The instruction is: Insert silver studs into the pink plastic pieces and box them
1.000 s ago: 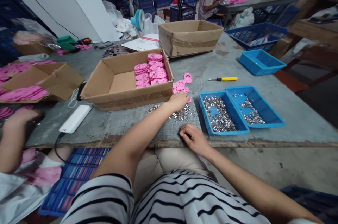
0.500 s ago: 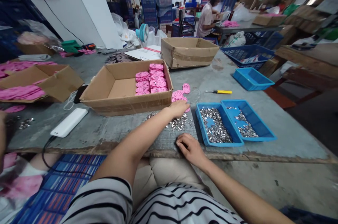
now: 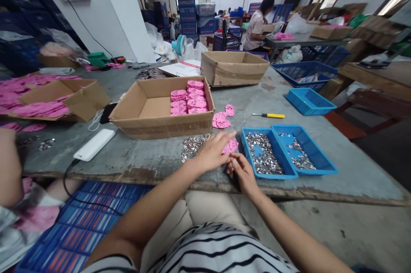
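My left hand (image 3: 213, 149) has its fingers closed on a flat pink scalloped piece (image 3: 231, 146), just left of the blue trays. My right hand (image 3: 242, 172) meets it at the near edge of the piece, thumb and fingers pinched together. Whatever lies in that pinch is too small to make out. Loose small shiny metal parts (image 3: 190, 146) are spread on the table beside my left hand. Beyond it lies a small pile of pink pieces (image 3: 221, 120). To the right, a blue tray (image 3: 244, 153) holds many metal parts.
A cardboard box (image 3: 160, 129) with stacked pink pieces stands left of centre. A second blue tray (image 3: 327, 166) with metal parts, a yellow-handled tool (image 3: 275, 115) and a white power bank (image 3: 94, 145) lie around. At far left shows another person's arm (image 3: 8, 170).
My left hand has drawn back toward me from the pink pile, bringing one piece with it. My right hand has moved slightly right and up to meet it. The view has shifted a little.
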Motion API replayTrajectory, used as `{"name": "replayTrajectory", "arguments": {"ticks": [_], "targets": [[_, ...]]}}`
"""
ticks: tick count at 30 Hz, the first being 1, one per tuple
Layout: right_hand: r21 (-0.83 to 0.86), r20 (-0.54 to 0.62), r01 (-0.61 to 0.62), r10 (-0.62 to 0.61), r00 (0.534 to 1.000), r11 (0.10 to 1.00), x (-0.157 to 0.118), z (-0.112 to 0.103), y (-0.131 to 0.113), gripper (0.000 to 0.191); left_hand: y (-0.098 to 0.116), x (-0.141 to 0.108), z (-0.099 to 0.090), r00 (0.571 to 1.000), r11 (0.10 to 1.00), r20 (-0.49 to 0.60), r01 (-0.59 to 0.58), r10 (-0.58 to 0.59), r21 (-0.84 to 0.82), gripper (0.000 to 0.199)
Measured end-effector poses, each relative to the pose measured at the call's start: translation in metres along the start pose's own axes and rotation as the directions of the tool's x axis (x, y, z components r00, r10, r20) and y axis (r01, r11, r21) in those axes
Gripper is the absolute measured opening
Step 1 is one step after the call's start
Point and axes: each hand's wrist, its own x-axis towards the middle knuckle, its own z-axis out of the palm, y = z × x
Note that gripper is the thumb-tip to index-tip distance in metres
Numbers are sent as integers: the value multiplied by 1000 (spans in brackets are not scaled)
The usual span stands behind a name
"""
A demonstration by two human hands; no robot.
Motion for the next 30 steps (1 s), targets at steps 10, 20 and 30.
{"name": "replayTrajectory", "arguments": {"ticks": [10, 20, 30], "targets": [[3, 168, -185, 182, 969, 983, 0, 4, -30, 42, 13, -62, 20, 901, 836, -113, 334, -419, -435, 57], [-84, -191, -82, 65, 979, 993, 9, -18, -25, 34, 3, -68, 29, 749, 113, 199, 343, -633, -933, 46], [-824, -49, 61, -178, 983, 563, 22, -39, -13, 18, -4, -70, 44, 791, 194, 28, 185, -612, -963, 51]]}}
